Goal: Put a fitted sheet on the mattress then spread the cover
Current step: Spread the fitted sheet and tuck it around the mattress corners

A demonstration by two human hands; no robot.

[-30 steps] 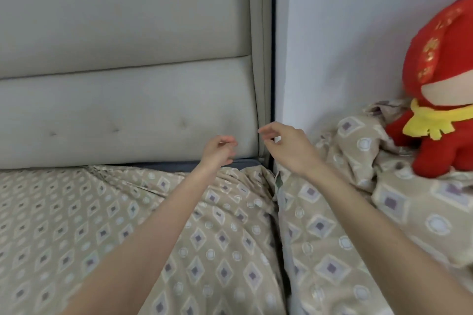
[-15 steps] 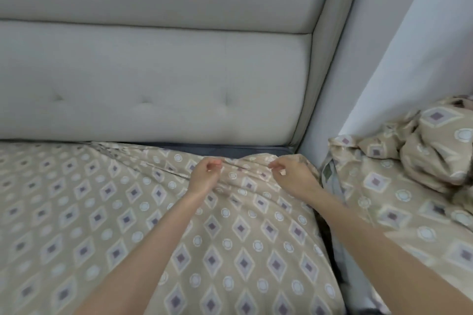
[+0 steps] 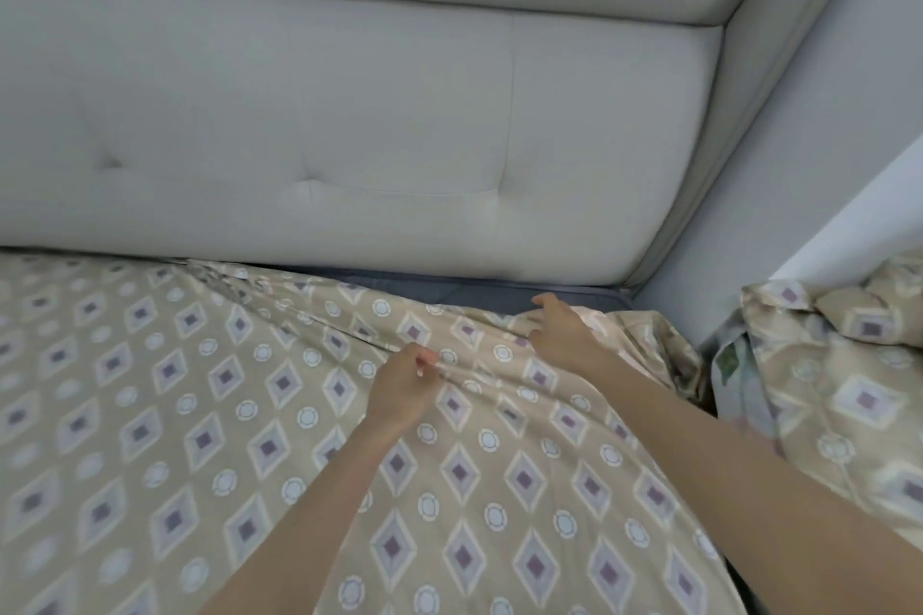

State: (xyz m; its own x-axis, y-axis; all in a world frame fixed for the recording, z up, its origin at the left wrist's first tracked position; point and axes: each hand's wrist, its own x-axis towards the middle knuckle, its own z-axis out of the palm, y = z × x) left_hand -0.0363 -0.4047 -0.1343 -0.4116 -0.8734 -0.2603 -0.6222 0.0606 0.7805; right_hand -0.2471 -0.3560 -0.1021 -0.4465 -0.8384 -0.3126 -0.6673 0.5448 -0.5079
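**Desk:** Head view, bed corner. What are we looking at?

**Me:** My left grip (image 3: 402, 395) is clamped on a raised fold of the fitted sheet (image 3: 200, 415), thumb against curled fingers. My right grip (image 3: 564, 335) lies on the sheet's bunched edge nearer the corner. Its forefinger points toward the bare mattress (image 3: 479, 287). Whether its other fingers hold cloth, I cannot tell.

**Desk:** And where is the sheet?

**Me:** It is spread over most of the mattress, beige with diamonds and rings, and creases fan out from my left grip. Its edge stops short of the headboard (image 3: 349, 115), leaving a dark grey strip of mattress uncovered at the corner. What I take for the cover (image 3: 849, 390), in the same print, lies heaped off to the right.

**Desk:** How will it handle?

**Me:** Light, thin and soft, I judge. It gathers in fine pleats and keeps no shape of its own. The weave looks smooth, so a small pinch may slip. I think the place to take hold is the gathered hem by the corner, with a full handful, to hook over the mattress corner. The headboard is padded, tufted and leather-like. It sits close against the mattress, so the gap there looks tight.
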